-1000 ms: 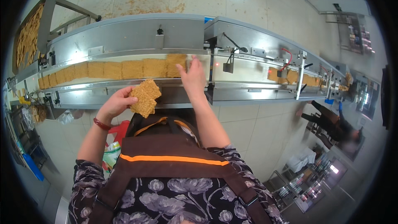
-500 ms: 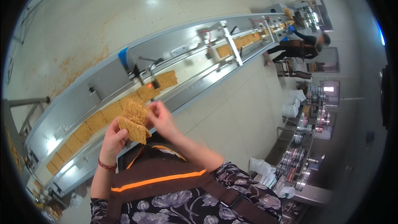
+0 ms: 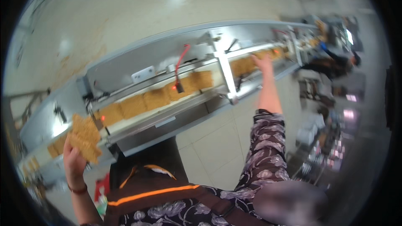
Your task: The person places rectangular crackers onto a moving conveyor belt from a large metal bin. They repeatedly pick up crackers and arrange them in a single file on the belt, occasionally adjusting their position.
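Observation:
Two golden dried noodle cakes [image 3: 86, 136], set at an angle to each other, are gripped in my left hand [image 3: 74, 162] at the lower left, over the near side of the conveyor. My right arm is stretched far along the line. There my right hand [image 3: 264, 62], fingers apart and slightly blurred, is at the noodle cakes [image 3: 245, 66] beyond a metal cross-frame; whether it touches one I cannot tell. More noodle cakes [image 3: 134, 105] lie in a row on the belt between my hands.
The metal cross-frame [image 3: 225, 72] spans the belt. A sensor with a red cable [image 3: 180, 87] hangs over the row. Another person [image 3: 335, 65] is at the far right end, near racks [image 3: 320, 152]. Crumbs [image 3: 90, 56] lie on the floor behind the conveyor [image 3: 167, 130].
My right hand has left the held noodle cakes and reached far right to the belt. My left hand, still holding them, has moved left and down in view. The view has shifted along the line.

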A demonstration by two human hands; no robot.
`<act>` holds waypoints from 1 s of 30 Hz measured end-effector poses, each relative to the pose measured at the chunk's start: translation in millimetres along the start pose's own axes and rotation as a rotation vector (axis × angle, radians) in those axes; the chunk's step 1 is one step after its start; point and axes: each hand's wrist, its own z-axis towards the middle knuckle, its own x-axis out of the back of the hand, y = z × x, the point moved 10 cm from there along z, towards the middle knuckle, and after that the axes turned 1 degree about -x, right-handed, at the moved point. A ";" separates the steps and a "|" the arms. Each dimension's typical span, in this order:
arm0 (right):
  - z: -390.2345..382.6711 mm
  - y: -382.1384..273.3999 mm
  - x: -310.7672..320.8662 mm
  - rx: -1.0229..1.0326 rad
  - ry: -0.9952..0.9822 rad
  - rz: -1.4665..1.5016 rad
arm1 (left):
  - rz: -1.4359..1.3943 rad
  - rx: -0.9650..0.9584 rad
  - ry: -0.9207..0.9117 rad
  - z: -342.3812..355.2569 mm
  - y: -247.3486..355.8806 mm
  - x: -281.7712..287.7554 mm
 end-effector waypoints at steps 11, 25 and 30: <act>107.0 127.9 6.4 0.136 0.083 -0.965 | -0.193 0.070 0.137 -24.3 -36.7 -69.1; -574.8 -573.7 155.9 0.447 -1.340 1.488 | -0.332 -0.050 0.587 -199.0 -60.9 151.2; -648.8 -710.7 60.8 0.470 -1.090 1.113 | -0.409 -0.104 0.566 -249.5 -57.2 263.9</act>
